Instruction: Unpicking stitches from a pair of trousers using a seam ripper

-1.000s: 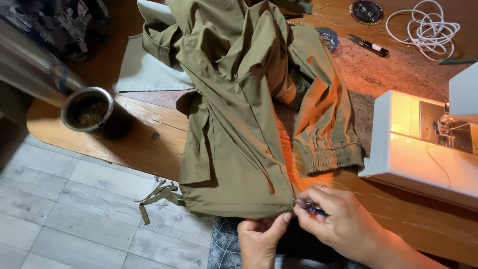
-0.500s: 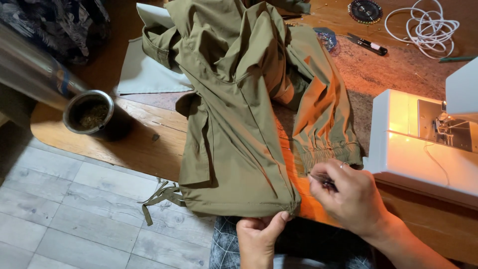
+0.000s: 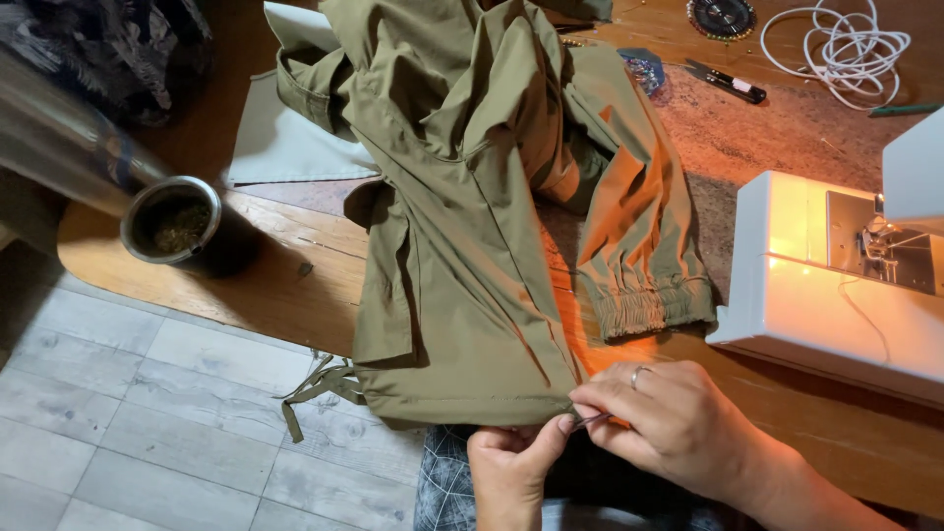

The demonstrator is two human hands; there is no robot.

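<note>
**Hands pinch the hem of an olive jacket beside a sewing machine**

Right hand, a ring on one finger, pinches a thin dark tool between thumb and fingertips, its tip at the bottom hem of the olive-green fabric jacket. What kind of tool it is cannot be told. Left hand meets it from below, thumb and forefinger nipping the same hem edge, just beside the tool.

That jacket lies spread over the near edge of the brown wooden table, hem hanging toward the person, an elastic-gathered cuff lying right of the hem. A loose olive drawstring dangles off the jacket's left corner. Right of the jacket stands a white sewing machine, lit. Left of the jacket sits a round metal cup. Beyond the jacket lie a black marker pen and a coiled white cord.
</note>
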